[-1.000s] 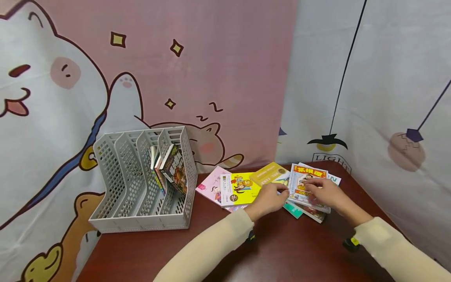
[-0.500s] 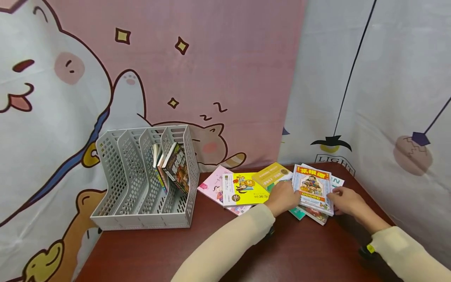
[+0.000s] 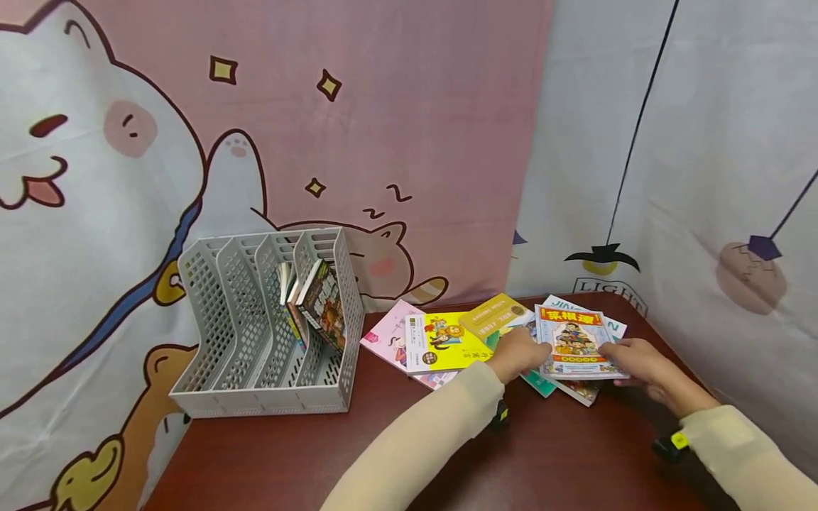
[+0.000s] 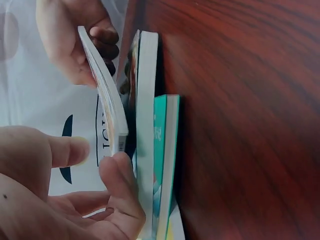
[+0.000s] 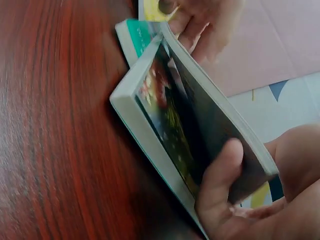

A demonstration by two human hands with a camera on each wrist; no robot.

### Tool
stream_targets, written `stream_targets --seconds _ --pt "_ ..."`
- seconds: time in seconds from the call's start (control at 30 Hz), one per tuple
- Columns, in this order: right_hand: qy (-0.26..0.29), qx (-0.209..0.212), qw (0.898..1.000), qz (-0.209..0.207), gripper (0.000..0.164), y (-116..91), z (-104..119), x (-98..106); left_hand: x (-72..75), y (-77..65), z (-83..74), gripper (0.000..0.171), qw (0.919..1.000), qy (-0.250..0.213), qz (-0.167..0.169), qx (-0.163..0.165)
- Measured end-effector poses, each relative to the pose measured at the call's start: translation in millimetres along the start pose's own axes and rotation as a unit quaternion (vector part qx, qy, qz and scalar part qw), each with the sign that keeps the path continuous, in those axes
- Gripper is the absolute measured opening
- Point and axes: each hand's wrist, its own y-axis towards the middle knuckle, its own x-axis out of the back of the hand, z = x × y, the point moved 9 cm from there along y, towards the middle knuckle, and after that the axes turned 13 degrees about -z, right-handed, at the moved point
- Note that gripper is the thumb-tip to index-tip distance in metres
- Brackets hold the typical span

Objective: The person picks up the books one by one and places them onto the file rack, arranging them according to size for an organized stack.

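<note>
A thin book (image 3: 573, 339) with a red-and-yellow title and cartoon figures on its cover is tilted up off a pile of books. My right hand (image 3: 645, 365) grips its right edge, thumb on one side and fingers on the other. At its near left corner, my left hand (image 3: 519, 353) holds the edge between thumb and fingertips (image 4: 120, 175). Beneath it lie a thick dark-covered book (image 5: 167, 125) and a green book (image 3: 540, 383). A white book with green letters (image 3: 613, 326) shows behind it.
On the left stands a grey slotted file rack (image 3: 258, 401) with several books (image 3: 322, 305) leaning in its right compartments. Between rack and pile lie a yellow book (image 3: 441, 341), a pink book (image 3: 390, 333) and a mustard book (image 3: 492, 316) on the dark red table (image 3: 268, 461).
Both hands have come to the thin book's edges, the left moving right and the right moving to the far side. The book has lifted and turned slightly, its right side now raised.
</note>
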Motion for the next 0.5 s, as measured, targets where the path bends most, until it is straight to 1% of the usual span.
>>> stream_targets --seconds 0.1,0.2,0.27,0.37,0.47,0.5 --pt "0.048 -0.01 0.999 0.021 0.074 -0.9 -0.2 -6.9 -4.4 1.8 4.4 0.041 0.9991 -0.034 0.001 0.024" --pt "0.071 -0.009 0.997 0.021 0.076 -1.8 1.3 -8.4 -4.5 0.5 6.3 0.034 0.9962 -0.081 0.003 0.032" --pt "0.083 0.004 0.996 0.019 0.077 -3.7 5.4 -8.8 -2.9 -0.2 7.8 0.03 0.9925 -0.117 0.013 0.033" --pt "0.107 0.015 0.994 0.02 0.079 -9.4 14.5 -12.3 4.0 0.5 10.1 0.027 0.9859 -0.163 0.03 0.021" --pt "0.129 0.03 0.991 0.02 0.078 -16.8 28.8 -19.1 14.3 3.4 10.9 0.029 0.9775 -0.206 0.046 -0.004" --pt "0.136 0.033 0.99 0.02 0.078 -18.9 34.0 -22.2 17.8 4.3 10.2 0.029 0.9735 -0.222 0.053 -0.015"
